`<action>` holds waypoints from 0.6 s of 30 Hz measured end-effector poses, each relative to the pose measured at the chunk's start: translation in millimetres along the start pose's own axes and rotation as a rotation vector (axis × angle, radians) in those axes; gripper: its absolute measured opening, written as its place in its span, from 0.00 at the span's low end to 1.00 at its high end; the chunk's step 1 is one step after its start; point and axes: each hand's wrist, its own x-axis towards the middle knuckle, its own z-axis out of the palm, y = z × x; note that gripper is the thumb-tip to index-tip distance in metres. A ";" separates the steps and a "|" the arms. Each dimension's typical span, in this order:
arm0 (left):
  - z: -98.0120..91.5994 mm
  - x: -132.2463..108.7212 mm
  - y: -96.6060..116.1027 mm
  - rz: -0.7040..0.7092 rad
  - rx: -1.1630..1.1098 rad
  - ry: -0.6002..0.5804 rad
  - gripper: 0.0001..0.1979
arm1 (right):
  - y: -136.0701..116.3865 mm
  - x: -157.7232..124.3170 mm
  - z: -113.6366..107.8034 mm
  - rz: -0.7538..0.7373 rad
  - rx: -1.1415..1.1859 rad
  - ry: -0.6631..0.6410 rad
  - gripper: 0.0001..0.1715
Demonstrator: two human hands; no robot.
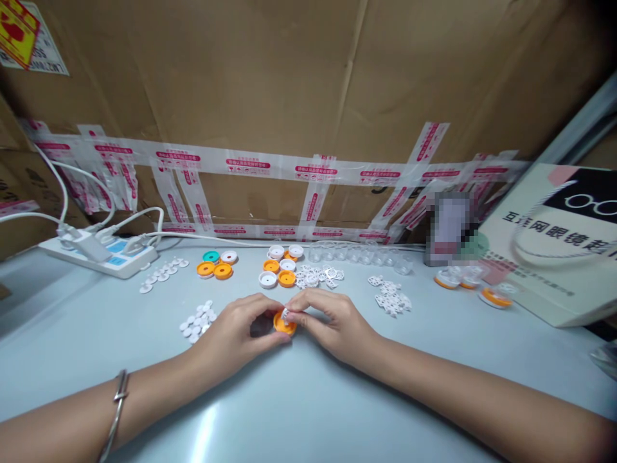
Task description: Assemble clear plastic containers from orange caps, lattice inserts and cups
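Note:
In the head view, my left hand [250, 325] grips an orange round plastic base [283, 326] between thumb and fingers, at the middle of the table. My right hand [332, 321] pinches a small white plastic piece [285, 314] over the cup of that base. Whether the piece touches the base inside, I cannot tell. Left of my left hand lies a heap of small white discs [196, 323]. Beyond my hands stand orange and white round bases [286, 278], beside a pile of white cut-out plastic pieces [311, 276].
Clear plastic cups [361, 254] line the back. Another white pile [393, 299] lies right, near orange-based domed pieces [496, 297] and a printed paper bag [544, 257]. A power strip [120, 263] with cables sits left, by white stemmed discs [161, 275]. A taped cardboard box [270, 83] walls the back.

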 end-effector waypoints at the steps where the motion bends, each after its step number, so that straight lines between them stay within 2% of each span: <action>1: 0.0 -0.3 0.1 0.002 0.001 0.001 0.10 | 0.6 0.2 -0.1 0.006 -0.004 0.004 0.05; 18: -0.4 1.1 2.8 0.010 0.019 -0.007 0.10 | 3.4 -1.2 1.0 -0.026 -0.033 -0.007 0.05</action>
